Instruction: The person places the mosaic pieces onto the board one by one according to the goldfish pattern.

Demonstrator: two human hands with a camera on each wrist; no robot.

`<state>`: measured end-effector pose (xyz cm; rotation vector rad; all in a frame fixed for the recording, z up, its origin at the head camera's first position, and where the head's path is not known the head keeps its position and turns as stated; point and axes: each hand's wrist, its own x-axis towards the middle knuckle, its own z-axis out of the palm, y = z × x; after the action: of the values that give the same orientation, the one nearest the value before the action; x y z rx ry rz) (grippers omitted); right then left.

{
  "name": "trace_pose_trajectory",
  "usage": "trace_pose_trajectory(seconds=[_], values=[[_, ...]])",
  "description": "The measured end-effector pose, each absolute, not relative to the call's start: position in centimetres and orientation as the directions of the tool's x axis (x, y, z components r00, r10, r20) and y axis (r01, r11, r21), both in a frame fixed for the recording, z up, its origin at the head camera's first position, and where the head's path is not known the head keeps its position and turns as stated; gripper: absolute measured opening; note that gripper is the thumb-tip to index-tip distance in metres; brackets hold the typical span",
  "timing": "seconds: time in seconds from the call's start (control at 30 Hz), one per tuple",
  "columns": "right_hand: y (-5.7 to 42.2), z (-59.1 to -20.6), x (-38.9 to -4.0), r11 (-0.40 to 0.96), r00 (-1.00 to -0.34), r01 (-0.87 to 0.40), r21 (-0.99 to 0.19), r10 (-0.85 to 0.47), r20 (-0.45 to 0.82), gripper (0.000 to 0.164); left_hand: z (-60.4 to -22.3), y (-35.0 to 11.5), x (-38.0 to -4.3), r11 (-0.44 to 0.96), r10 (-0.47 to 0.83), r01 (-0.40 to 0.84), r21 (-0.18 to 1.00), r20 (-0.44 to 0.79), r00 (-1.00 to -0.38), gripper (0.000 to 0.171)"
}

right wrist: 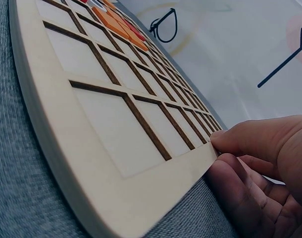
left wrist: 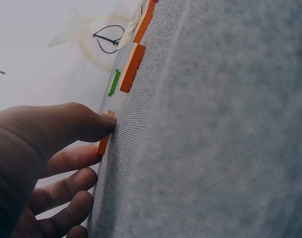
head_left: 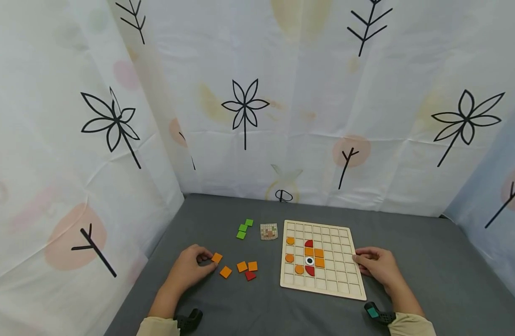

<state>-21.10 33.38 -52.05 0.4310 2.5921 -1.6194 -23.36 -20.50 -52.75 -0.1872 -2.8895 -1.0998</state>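
Observation:
My left hand (head_left: 190, 265) pinches an orange square tile (head_left: 217, 257) between thumb and index finger; in the left wrist view the tile (left wrist: 102, 145) is at the cloth's surface. Close by lies another orange tile (head_left: 226, 272). On the right, my right hand (head_left: 377, 266) grips the right edge of a wooden grid board (head_left: 341, 280), its thumb on top and fingers curled below the rim. The board carries orange round pieces (head_left: 290, 241), orange squares (head_left: 319, 253), red curved pieces (head_left: 309, 270) and a black-and-white eye piece (head_left: 309, 261).
Between left hand and board lie two orange tiles (head_left: 242, 266) and a red piece (head_left: 250, 276). Several green tiles (head_left: 243, 227) lie farther back, beside a small patterned card (head_left: 268, 231). A patterned curtain (head_left: 308, 154) borders the dark grey table cloth (head_left: 224, 308).

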Motion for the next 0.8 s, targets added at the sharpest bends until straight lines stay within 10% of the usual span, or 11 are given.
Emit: trace_pose_trajectory(seconds=[0.8], values=[[33.3, -51.9, -21.0, 0.413, -0.961, 0.259, -0.873, 0.205, -0.188, 0.046, -51.7, -18.0, -24.3, 0.79, 0.087, 0.163, 0.591, 0.155, -0.984, 0.017]])
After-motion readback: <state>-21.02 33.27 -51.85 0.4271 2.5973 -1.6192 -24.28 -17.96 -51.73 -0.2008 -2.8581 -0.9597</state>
